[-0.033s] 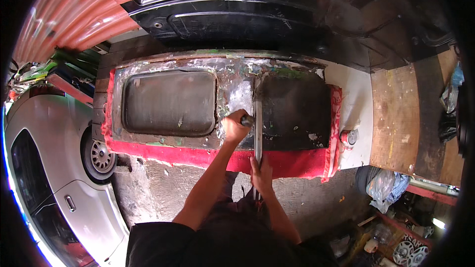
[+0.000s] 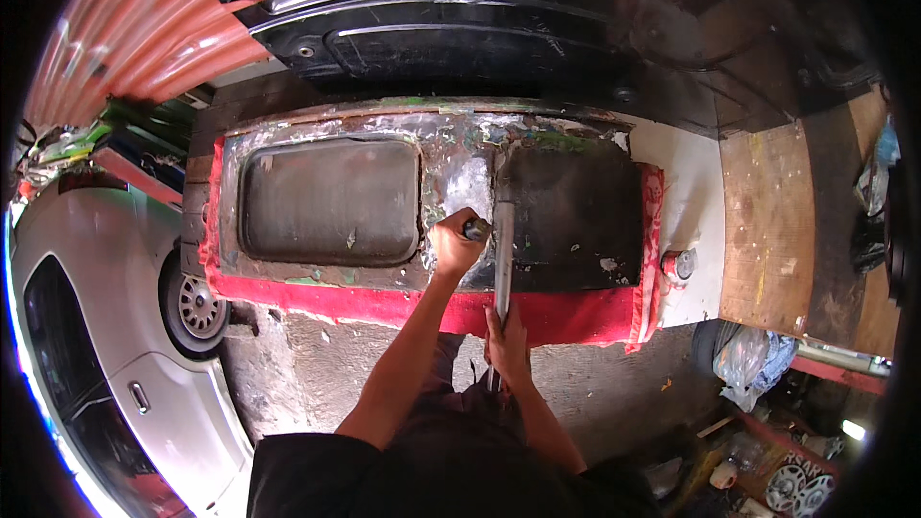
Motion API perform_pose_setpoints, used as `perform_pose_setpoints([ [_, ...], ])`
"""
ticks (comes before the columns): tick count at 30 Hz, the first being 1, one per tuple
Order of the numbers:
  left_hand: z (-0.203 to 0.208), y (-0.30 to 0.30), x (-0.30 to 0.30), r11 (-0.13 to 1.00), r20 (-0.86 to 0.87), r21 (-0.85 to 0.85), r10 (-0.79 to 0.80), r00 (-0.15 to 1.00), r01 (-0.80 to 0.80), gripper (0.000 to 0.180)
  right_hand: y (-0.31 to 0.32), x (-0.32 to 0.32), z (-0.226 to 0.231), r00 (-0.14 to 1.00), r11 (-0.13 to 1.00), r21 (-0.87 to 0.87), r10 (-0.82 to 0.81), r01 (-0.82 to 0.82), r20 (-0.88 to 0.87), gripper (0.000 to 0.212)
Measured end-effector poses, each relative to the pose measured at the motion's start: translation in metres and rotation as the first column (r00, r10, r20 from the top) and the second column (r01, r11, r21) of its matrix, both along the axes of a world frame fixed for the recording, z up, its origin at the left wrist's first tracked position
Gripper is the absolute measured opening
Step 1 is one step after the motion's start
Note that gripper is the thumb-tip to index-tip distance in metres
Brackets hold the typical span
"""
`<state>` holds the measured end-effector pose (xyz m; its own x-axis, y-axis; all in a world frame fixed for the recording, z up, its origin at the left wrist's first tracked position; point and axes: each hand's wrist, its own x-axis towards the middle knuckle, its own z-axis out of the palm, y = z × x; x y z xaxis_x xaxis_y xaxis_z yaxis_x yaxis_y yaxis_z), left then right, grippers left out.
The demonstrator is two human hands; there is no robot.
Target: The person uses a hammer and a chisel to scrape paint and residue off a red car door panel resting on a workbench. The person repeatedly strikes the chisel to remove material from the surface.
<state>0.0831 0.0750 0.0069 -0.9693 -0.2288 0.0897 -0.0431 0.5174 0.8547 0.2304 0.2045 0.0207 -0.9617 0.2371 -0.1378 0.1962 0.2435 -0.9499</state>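
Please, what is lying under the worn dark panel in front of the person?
Red cloth shows beneath the worn dark panel, sticking out along its near edge and at both ends. Whatever lies under the panel's middle is covered and cannot be seen.

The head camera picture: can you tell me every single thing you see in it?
worn panel: 1, black with whitish and green patches, middle
round-ended tool: 1, dark, over panel
long bar: 1, grey, over panel
cloth: 1, red, under panel
vehicle door: 1, black, top
corrugated sheet: 1, orange-red, upper left
car: 1, silver, left
can: 1, red and silver, right of panel
boards: several, brown and dark, right
tyre: 1, black, lower right
wheel covers: 2, silver, lower right
small clutter: uncountable, mixed, lower right
left grip: 1, bare, around round-ended tool
right grip: 1, bare, around long bar
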Motion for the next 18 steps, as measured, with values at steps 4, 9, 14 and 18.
perform_pose_setpoints([
  [4, -0.014, 0.002, -0.005, 0.979, -0.097, -0.199, -0.073, 0.993, 0.052, 0.016, 0.008, -0.002, 0.039, 0.938, 0.945, -0.290, -0.044, 0.151, 0.345, 0.022],
  [9, -0.011, 0.004, 0.001, 0.960, -0.093, -0.221, -0.197, 0.976, 0.173, 0.017, 0.046, -0.034, 0.090, 0.950, 0.871, -0.379, -0.288, 0.312, 0.120, 0.024],
  [14, -0.012, 0.004, 0.000, 0.946, -0.086, -0.254, -0.231, 0.969, 0.203, 0.017, 0.006, -0.040, 0.070, 0.885, 0.712, -0.568, -0.460, 0.412, 0.065, 0.025],
  [18, -0.024, 0.006, 0.001, 0.934, -0.143, -0.289, -0.260, 0.955, 0.210, 0.018, 0.002, 0.000, -0.001, 0.979, 0.993, 0.103, 0.039, -0.061, 0.201, 0.027],
])
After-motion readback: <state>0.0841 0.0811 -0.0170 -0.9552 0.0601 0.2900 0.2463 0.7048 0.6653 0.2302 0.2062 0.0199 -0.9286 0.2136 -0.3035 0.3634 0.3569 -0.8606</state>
